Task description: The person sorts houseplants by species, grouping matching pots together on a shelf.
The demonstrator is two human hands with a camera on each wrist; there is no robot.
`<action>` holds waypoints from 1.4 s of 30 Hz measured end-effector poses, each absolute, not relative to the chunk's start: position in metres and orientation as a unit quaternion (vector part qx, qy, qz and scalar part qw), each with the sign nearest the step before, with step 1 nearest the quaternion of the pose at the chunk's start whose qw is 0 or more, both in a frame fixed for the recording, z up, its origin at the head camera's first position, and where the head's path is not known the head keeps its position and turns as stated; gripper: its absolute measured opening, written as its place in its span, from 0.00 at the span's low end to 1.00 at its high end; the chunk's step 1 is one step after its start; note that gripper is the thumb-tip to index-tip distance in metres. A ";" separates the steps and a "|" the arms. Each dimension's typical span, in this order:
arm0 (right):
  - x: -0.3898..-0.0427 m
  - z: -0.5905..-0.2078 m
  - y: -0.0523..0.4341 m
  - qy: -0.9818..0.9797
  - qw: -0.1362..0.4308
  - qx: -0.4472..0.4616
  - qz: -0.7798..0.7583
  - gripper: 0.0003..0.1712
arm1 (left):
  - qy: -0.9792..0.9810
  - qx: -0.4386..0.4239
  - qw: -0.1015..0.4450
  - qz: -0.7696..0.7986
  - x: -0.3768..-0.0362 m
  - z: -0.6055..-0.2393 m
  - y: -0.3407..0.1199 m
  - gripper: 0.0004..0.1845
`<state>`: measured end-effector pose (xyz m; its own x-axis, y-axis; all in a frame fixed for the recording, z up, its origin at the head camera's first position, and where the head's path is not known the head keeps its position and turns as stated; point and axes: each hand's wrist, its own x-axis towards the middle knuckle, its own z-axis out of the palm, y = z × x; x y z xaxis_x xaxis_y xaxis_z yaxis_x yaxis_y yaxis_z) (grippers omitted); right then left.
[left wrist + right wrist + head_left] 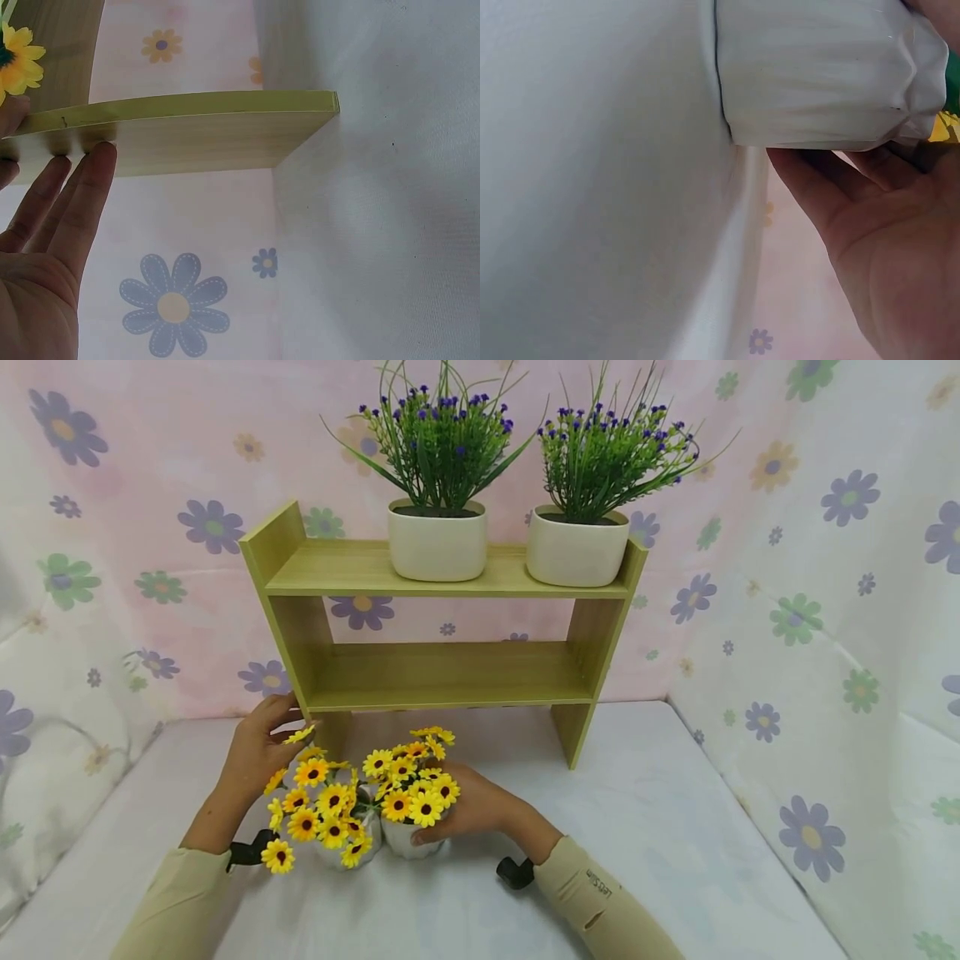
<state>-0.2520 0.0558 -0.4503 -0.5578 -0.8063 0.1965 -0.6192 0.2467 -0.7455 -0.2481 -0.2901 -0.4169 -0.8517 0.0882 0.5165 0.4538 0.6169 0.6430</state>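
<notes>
A two-tier wooden shelf [450,675] stands on the table. My left hand [257,747] is at its left side panel [202,135]; the fingers [86,202] touch the outer face while the thumb lies over the front edge. My right hand [480,802] holds a small white pot [817,71] of yellow sunflowers [412,785], thumb in front and fingers behind. That pot stands on the table before the shelf. Just left of it is a second white pot [371,843], partly hidden under its own yellow sunflowers [318,810], which also cover part of the left hand.
Two cream planters, one on the left [438,545] and one on the right [577,552], stand on the top board with purple-flowered grass plants. White cloth [660,843] covers the table. A flower-printed curtain [810,568] encloses the back and sides.
</notes>
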 end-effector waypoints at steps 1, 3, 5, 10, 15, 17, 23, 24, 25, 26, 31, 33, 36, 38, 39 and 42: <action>-0.252 -0.449 0.057 0.783 0.117 -0.451 -0.411 0.51 | -0.870 -0.157 0.224 -0.411 -0.249 -0.417 -0.289 0.36; -0.253 -0.445 0.060 0.788 0.117 -0.443 -0.410 0.52 | -0.866 -0.160 0.225 -0.416 -0.250 -0.416 -0.288 0.36; -0.255 -0.441 0.063 0.788 0.115 -0.443 -0.413 0.51 | -0.865 -0.162 0.226 -0.417 -0.250 -0.415 -0.288 0.36; -0.259 -0.428 0.069 0.768 0.114 -0.458 -0.434 0.48 | -0.867 -0.163 0.229 -0.412 -0.247 -0.413 -0.291 0.38; -0.261 -0.411 0.080 0.763 0.101 -0.452 -0.450 0.46 | -0.866 -0.162 0.228 -0.414 -0.247 -0.414 -0.293 0.38; -0.261 -0.405 0.085 0.766 0.093 -0.443 -0.457 0.47 | -0.868 -0.160 0.229 -0.412 -0.247 -0.415 -0.293 0.39; -0.259 -0.385 0.105 0.776 0.059 -0.402 -0.483 0.49 | -0.871 -0.155 0.226 -0.408 -0.246 -0.416 -0.293 0.39; -0.259 -0.381 0.109 0.776 0.054 -0.395 -0.490 0.49 | -0.870 -0.156 0.224 -0.411 -0.246 -0.416 -0.293 0.39; -0.258 -0.378 0.113 0.776 0.046 -0.385 -0.497 0.50 | -0.871 -0.154 0.224 -0.410 -0.246 -0.415 -0.292 0.39; -0.257 -0.374 0.116 0.778 0.035 -0.377 -0.501 0.49 | -0.871 -0.154 0.223 -0.409 -0.245 -0.415 -0.292 0.39; -0.252 -0.359 0.133 0.789 -0.019 -0.314 -0.528 0.47 | -0.870 -0.155 0.221 -0.412 -0.246 -0.415 -0.290 0.39; -0.251 -0.354 0.139 0.792 -0.044 -0.291 -0.535 0.45 | -0.870 -0.156 0.222 -0.412 -0.246 -0.414 -0.290 0.39; -0.249 -0.347 0.146 0.797 -0.078 -0.250 -0.545 0.44 | -0.870 -0.159 0.224 -0.410 -0.246 -0.414 -0.289 0.39; -0.248 -0.343 0.149 0.796 -0.102 -0.227 -0.552 0.43 | -0.869 -0.160 0.224 -0.410 -0.246 -0.415 -0.289 0.39; -0.248 -0.341 0.150 0.796 -0.111 -0.214 -0.555 0.43 | -0.870 -0.161 0.224 -0.409 -0.246 -0.415 -0.289 0.39; -0.247 -0.338 0.152 0.799 -0.144 -0.181 -0.556 0.41 | -0.871 -0.160 0.222 -0.409 -0.246 -0.416 -0.289 0.39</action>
